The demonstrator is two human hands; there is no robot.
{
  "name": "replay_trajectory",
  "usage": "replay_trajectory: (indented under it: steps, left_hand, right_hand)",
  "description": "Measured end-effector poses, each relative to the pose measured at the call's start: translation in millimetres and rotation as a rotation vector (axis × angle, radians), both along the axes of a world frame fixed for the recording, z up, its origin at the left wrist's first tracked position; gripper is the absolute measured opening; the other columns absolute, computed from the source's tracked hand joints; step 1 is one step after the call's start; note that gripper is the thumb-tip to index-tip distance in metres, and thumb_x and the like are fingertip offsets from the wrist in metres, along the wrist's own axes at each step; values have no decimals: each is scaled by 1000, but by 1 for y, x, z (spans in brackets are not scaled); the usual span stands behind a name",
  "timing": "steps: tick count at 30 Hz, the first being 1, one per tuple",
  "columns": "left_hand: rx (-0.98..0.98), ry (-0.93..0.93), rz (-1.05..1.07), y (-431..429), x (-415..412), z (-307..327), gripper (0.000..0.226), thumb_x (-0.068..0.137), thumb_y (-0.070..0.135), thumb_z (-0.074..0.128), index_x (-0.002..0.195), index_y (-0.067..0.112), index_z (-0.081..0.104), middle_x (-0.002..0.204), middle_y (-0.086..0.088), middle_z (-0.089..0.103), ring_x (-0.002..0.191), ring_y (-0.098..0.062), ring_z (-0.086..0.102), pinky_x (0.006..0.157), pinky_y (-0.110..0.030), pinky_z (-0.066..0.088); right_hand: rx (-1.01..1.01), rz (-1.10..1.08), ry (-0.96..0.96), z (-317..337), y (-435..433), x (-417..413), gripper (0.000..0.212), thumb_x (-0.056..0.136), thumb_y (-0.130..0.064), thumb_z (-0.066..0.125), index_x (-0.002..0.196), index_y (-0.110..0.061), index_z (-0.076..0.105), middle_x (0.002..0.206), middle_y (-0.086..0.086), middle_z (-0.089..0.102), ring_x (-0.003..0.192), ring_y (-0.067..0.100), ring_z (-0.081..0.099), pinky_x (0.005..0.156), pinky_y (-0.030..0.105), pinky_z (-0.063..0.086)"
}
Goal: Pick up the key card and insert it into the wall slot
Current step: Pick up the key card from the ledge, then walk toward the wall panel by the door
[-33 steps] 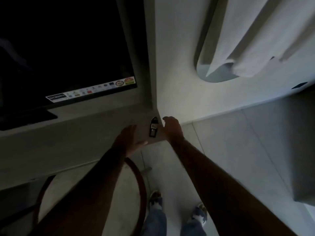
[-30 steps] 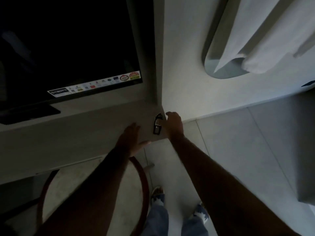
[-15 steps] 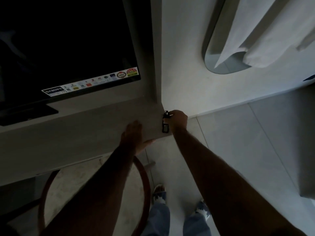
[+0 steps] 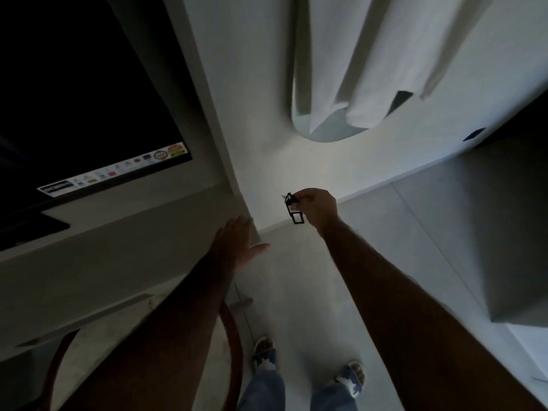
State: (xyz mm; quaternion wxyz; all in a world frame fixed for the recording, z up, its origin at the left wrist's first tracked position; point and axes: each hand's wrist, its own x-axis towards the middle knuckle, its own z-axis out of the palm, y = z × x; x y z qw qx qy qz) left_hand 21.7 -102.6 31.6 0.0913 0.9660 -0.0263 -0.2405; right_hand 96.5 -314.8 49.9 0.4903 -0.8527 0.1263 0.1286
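Note:
The room is dim. My right hand (image 4: 318,207) pinches a small dark key card (image 4: 294,209) with a black frame and a ring at its top; the card hangs in the air in front of the pale wall (image 4: 255,84), clear of the desk. My left hand (image 4: 237,243) lies flat with fingers spread on the right corner of the grey desk (image 4: 118,247). No wall slot is visible in this view.
A dark television (image 4: 74,99) with a sticker strip stands on the desk at the left. A white towel (image 4: 385,54) hangs over an oval mirror (image 4: 329,132) on the wall. A red-brown chair back (image 4: 234,336) curves below the desk. A grey block (image 4: 504,232) stands at right.
My right hand closed on the key card at the desk corner, lifted it off and carried it right, away from the desk. My left hand stayed flat on the corner.

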Motion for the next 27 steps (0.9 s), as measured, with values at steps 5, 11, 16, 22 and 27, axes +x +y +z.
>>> replay_trajectory:
  steps: [5,11,16,22,27]
  left_hand:
    - [3,-90,-99,-63,19,42,95,92,73,42,161,15,13,171,-9,9,156,-29,10,124,-50,19]
    - [-19,-212,-244,-149,42,103,97,91,73,44,160,10,16,169,-15,15,156,-31,15,124,-50,21]
    - [-68,-365,-340,-230,66,164,99,89,73,48,158,7,21,167,-17,21,153,-32,21,122,-49,25]
    - [-178,-523,-465,-317,85,234,101,80,79,53,149,7,37,156,-16,40,144,-33,36,117,-45,34]
    - [-242,-599,-494,-381,101,282,116,72,88,53,151,6,32,160,-16,36,147,-32,31,121,-47,31]
  right_hand:
    - [-49,-4,-86,50,-72,-4,22,70,-10,80,92,-12,78,92,4,79,76,6,64,61,-4,37]
    - [22,-49,-202,115,-162,-21,25,70,1,79,94,-3,75,94,13,79,65,-6,67,60,-6,39]
    - [27,-93,-308,175,-240,-32,23,70,2,79,92,-2,74,91,13,79,55,-19,62,58,-5,40]
    - [-2,-157,-441,250,-336,-44,22,71,3,78,91,-5,74,87,12,78,56,-15,65,58,-3,43]
    - [-63,-198,-541,304,-408,-50,22,74,1,78,95,-2,74,83,6,76,56,-16,64,56,-3,41]
